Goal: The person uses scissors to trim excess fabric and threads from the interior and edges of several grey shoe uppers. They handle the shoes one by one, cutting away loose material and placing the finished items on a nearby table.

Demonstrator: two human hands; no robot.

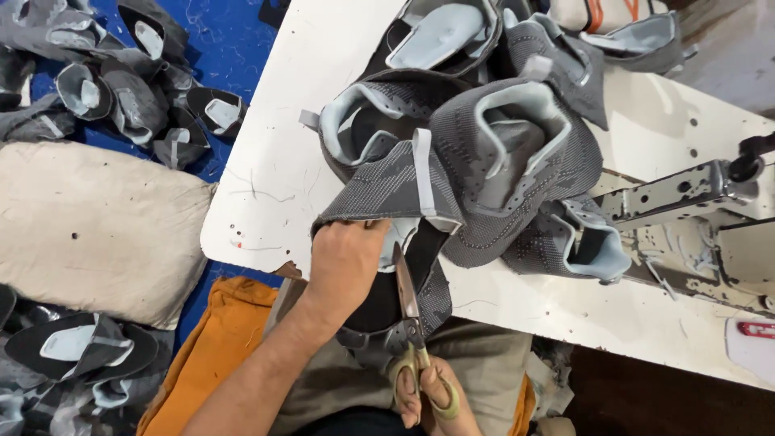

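My left hand [345, 262] grips the lower edge of a grey knitted shoe upper [387, 190] with pale blue lining, at the front edge of the white table [274, 161]. My right hand [428, 396] holds a pair of scissors [409, 311] by yellowish handles. Their blades point up along the dark fabric that hangs from the upper, just right of my left hand. More grey shoe uppers [517, 145] lie heaped on the table behind.
A sewing machine [686, 194] stands at the table's right. Several grey shoe uppers [121, 89] lie on the blue floor at upper left, others [73, 355] at lower left. A beige sack [89, 226] lies left. Orange cloth [218, 339] covers my lap.
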